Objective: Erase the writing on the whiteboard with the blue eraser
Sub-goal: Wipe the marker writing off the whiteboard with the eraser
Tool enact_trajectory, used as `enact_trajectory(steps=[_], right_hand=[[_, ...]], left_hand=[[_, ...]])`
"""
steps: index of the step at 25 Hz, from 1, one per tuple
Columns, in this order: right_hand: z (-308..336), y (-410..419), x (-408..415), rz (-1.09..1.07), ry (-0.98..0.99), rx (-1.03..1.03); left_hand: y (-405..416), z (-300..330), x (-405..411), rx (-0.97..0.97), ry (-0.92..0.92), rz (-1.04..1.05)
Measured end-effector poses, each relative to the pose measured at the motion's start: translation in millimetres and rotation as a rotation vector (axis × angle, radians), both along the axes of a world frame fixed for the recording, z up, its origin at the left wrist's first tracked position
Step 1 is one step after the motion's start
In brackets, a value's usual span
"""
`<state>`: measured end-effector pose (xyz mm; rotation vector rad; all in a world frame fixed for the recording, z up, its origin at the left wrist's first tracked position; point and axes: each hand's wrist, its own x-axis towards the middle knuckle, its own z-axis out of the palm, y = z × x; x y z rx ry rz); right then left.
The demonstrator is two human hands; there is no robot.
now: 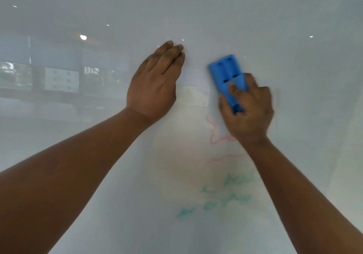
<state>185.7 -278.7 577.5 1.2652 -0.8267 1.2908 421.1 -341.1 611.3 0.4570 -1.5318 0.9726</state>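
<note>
At the far left, a reflected row of windows (59, 76) and a bright ceiling light (83, 37) were mirrored in the glossy whiteboard (255, 17), which filled the whole view. Further right, the left hand (152, 88) was laid flat against the board, its fingers pressed together and pointed up and to the right, with nothing gripped in it. Just beside it, the blue eraser (227, 76) was held against the board, tilted with its upper end leaning left. The eraser's lower end was wrapped by the right hand (248, 110), whose fingers were curled closed around it; the hand was blurred. Below the eraser and partly covered by the right hand and wrist, smeared red writing (218, 137) was seen, with a wavy red line under it. Lower still, between the two forearms, blurred green writing (222, 196) was spread over several lines and could not be read.
</note>
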Motion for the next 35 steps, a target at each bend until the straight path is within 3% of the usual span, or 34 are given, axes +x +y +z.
enact_trajectory(steps=[3,4,7,9,10,13,14,15,17,19,20,23,24,25,27,29,30,33,35], right_hand=[[-2,-4,13,0.193,-0.48,0.019],[-8,-8,32,0.216,-0.523,0.003],[-37,-14,59,0.124,-0.162,0.007],[-35,-8,28,0.053,-0.011,0.023],[-30,-3,10,0.046,-0.051,0.007],[-21,-4,7,0.222,-0.522,-0.05],[-25,-7,23,0.237,-0.578,-0.072],[-33,-11,38,0.204,-0.515,-0.076],[-57,-12,53,0.108,-0.186,-0.033],[-59,-3,23,0.028,-0.01,0.031],[-54,2,6,0.004,-0.038,0.018],[-48,0,1,0.159,-0.455,-0.038],[-52,-5,19,0.185,-0.512,-0.051],[-61,-10,37,0.167,-0.465,-0.054],[-81,-10,57,0.114,-0.169,0.005],[-79,-2,29,0.079,0.008,0.053],[-74,2,12,0.061,-0.037,0.027],[-66,-2,5,0.186,-0.476,-0.063],[-75,-13,32,0.192,-0.5,-0.089]], left_hand=[[0,0,0,0.024,0.004,0.0],[0,-1,0,0.029,0.002,-0.003],[1,-2,0,0.027,0.001,-0.002],[1,-2,1,0.021,0.001,-0.004],[2,-4,1,0.027,-0.001,-0.012],[3,-9,-1,0.051,-0.003,-0.008],[2,-10,-1,0.051,-0.008,-0.012],[1,-10,0,0.044,-0.009,-0.017],[2,-10,2,0.032,-0.001,-0.017],[3,-10,2,0.027,-0.001,-0.017],[4,-11,1,0.029,0.001,-0.017],[4,-11,1,0.041,-0.016,0.002],[4,-12,1,0.038,-0.031,0.006],[3,-13,1,0.031,-0.052,0.006],[2,-15,2,0.024,-0.11,0.005],[3,-16,2,0.03,-0.139,0.004],[3,-16,2,0.034,-0.138,0.004],[3,-16,1,0.028,-0.15,0.017],[1,-16,1,0.023,-0.169,0.018]])
